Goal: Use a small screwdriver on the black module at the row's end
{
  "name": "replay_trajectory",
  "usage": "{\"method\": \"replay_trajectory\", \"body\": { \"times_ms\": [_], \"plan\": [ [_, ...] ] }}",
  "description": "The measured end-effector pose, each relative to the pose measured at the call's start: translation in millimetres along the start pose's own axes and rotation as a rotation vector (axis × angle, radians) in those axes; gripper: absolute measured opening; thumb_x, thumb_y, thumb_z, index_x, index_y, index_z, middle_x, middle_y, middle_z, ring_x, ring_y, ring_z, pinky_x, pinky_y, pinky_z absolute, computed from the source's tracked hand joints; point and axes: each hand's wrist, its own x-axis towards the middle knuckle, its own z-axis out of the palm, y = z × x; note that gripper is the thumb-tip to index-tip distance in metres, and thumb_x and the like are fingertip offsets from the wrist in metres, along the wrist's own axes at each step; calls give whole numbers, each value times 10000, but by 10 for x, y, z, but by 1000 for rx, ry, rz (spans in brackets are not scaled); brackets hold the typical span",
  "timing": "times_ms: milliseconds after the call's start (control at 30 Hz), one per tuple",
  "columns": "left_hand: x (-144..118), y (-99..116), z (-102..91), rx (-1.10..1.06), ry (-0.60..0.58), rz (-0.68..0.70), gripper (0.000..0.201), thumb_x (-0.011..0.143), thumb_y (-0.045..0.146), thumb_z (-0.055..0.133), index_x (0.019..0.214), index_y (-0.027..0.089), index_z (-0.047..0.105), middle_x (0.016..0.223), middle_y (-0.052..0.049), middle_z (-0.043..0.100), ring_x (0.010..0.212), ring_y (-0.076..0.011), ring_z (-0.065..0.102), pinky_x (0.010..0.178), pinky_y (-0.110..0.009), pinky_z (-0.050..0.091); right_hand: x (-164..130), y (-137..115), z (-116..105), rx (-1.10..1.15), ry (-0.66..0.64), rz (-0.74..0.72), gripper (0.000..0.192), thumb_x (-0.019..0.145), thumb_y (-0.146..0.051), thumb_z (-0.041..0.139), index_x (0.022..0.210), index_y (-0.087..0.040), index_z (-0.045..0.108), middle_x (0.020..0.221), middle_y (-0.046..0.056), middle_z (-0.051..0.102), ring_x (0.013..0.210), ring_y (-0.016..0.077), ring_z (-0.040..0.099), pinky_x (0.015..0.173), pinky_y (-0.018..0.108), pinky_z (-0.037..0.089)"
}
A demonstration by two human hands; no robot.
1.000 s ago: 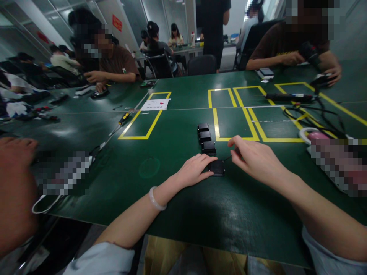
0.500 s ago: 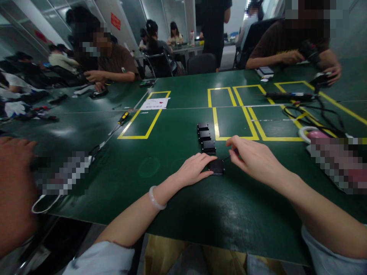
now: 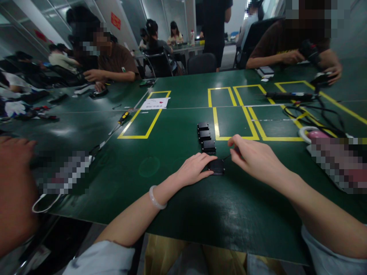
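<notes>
My left hand (image 3: pixel 194 169), wearing a pale bracelet, grips the left side of a small black square box (image 3: pixel 217 167) lying on the green table (image 3: pixel 183 214). Thumb and fingers sit on its near and far edges. My right hand (image 3: pixel 243 152) is pinched around a thin dark rod (image 3: pixel 227 157), whose lower end meets the far right corner of the box. Most of the rod is hidden by my fingers, so its kind is unclear. Just beyond, similar black boxes (image 3: pixel 204 135) stand in a row, with small studs showing at their corners.
Yellow tape frames (image 3: pixel 217 126) mark the table ahead. A yellow-black screwdriver (image 3: pixel 124 117) and a paper sheet (image 3: pixel 155 103) lie left of centre. A phone-like item (image 3: pixel 67 172) is nearer left; cables (image 3: pixel 318 114) and a blurred pink object (image 3: pixel 338 160) lie right. Co-workers sit across; another person's arm (image 3: pixel 17 191) is at left.
My right hand has shifted very slightly to the right with the rod. My left hand and the box have stayed in place.
</notes>
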Motion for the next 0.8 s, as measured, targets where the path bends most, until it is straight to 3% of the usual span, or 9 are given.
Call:
{"method": "replay_trajectory", "body": {
  "times_ms": [200,533,800],
  "plan": [
    [4,8,-12,12,-5,6,444,955,377,521,1358,226,411,1214,-85,562,1089,-231,544,945,-387,461,6,-3,-31,-14,-29,-4,219,962,-391,393,914,-206,500,791,39,663,678,191,605,555,278,343],
    [8,11,-17,10,-12,1,438,958,395,510,1356,239,414,1204,-84,565,1082,-234,550,937,-388,462,2,-7,8,24,10,-3,148,932,-271,390,996,-192,497,845,48,676,684,175,614,583,280,377],
    [8,5,-12,22,-10,5,449,953,387,524,1359,230,413,1212,-80,563,1078,-231,543,941,-376,459,15,-2,-20,-20,-52,0,187,961,-342,390,893,-207,500,797,45,669,696,204,617,555,288,344]
  ]
}}
